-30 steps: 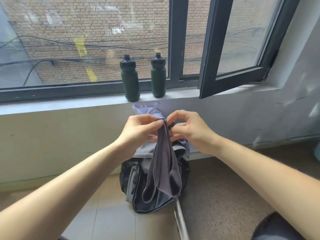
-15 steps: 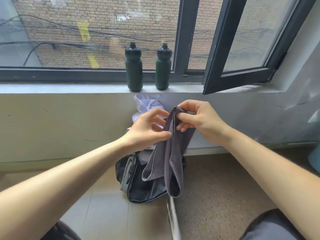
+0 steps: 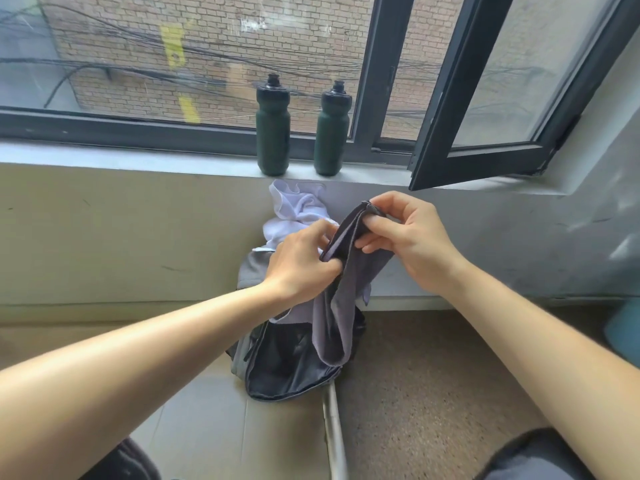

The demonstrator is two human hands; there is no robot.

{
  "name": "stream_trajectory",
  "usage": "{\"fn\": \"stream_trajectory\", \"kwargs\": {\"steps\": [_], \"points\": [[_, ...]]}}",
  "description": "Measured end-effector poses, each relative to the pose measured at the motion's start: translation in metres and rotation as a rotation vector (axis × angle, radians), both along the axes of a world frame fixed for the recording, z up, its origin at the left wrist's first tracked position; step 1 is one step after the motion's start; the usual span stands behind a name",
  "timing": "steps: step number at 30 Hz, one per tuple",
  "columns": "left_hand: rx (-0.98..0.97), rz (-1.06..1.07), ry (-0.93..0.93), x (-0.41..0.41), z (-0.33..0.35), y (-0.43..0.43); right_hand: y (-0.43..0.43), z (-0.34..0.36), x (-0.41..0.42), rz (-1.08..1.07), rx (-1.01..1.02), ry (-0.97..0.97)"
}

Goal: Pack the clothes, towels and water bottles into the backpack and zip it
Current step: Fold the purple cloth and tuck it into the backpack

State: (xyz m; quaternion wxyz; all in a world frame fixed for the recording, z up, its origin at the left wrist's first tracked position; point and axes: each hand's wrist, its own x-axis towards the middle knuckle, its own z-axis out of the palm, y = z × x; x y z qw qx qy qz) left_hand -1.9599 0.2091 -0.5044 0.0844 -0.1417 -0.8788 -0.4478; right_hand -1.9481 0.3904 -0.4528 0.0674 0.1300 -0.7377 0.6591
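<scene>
A dark grey towel (image 3: 337, 317) hangs folded lengthwise above the open backpack (image 3: 287, 368) on the floor. My right hand (image 3: 408, 237) pinches its top corner. My left hand (image 3: 301, 265) grips its edge a little lower. The backpack is black and grey, its mouth gaping toward me. White clothes (image 3: 294, 213) stick out behind it against the wall, partly hidden by my hands. Two dark green water bottles (image 3: 272, 129) (image 3: 331, 133) stand upright on the window sill (image 3: 138, 157).
An open window sash (image 3: 485, 154) juts into the room at the right above the sill. A metal floor strip (image 3: 334, 427) runs toward me between tile and carpet. A blue object (image 3: 623, 334) sits at the right edge. My dark-clothed knees show at the bottom.
My hands have parted: the right raised the towel's top corner up and right, the left slid down along its edge. The view has shifted left and slightly lower.
</scene>
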Motion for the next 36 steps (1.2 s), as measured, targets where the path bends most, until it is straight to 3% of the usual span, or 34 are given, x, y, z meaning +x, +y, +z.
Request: {"fn": "stream_trajectory", "kwargs": {"steps": [10, 18, 26, 32, 36], "points": [[-0.036, -0.043, -0.32, -0.026, -0.039, -0.025, 0.014, 0.007, -0.007, -0.11, -0.117, 0.045], [-0.296, -0.198, -0.552, -0.038, -0.084, -0.044, 0.035, 0.006, -0.012, -0.261, -0.138, 0.067], [-0.338, -0.22, -0.343, -0.016, -0.081, -0.015, 0.038, 0.005, -0.014, -0.197, -0.212, 0.025], [-0.194, -0.234, -0.167, 0.0, -0.08, 0.003, 0.041, 0.007, -0.012, -0.192, -0.277, 0.012], [-0.21, -0.21, -0.081, 0.002, -0.087, 0.006, 0.042, 0.009, -0.011, -0.195, -0.285, 0.026]]}}
